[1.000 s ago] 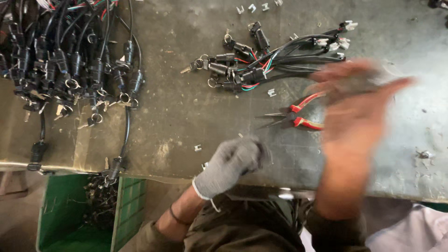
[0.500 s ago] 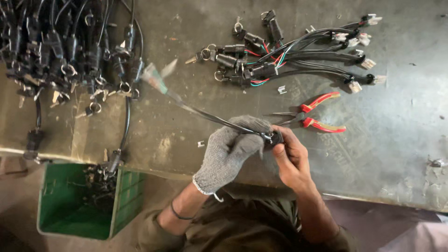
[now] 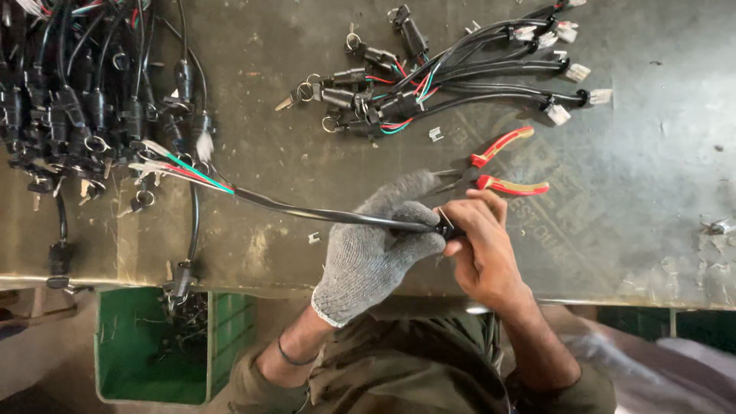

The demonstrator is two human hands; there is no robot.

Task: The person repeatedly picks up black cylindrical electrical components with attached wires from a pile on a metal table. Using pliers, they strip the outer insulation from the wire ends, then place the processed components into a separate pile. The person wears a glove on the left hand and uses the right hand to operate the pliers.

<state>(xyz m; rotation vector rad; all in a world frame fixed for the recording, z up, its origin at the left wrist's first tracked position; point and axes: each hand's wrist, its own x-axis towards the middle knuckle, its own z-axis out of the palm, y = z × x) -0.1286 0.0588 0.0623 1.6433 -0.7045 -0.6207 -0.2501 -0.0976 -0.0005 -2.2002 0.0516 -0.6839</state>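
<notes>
Both my hands grip one black sheathed cable (image 3: 322,215) above the workbench (image 3: 652,230): gloved left hand (image 3: 376,249) wraps the limp, light sheath, bare right hand (image 3: 479,245) pinches its stiffer plug end.

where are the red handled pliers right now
In the head view, the red-handled pliers lie on the metal table, right of centre, just above the bare right hand and below the finished cable bundle.

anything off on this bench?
Nothing damaged or spilled. Small white clips lie loose on the metal bench, and one cable hangs over the front edge above the green bin. The pliers lie beside the hands.
</notes>
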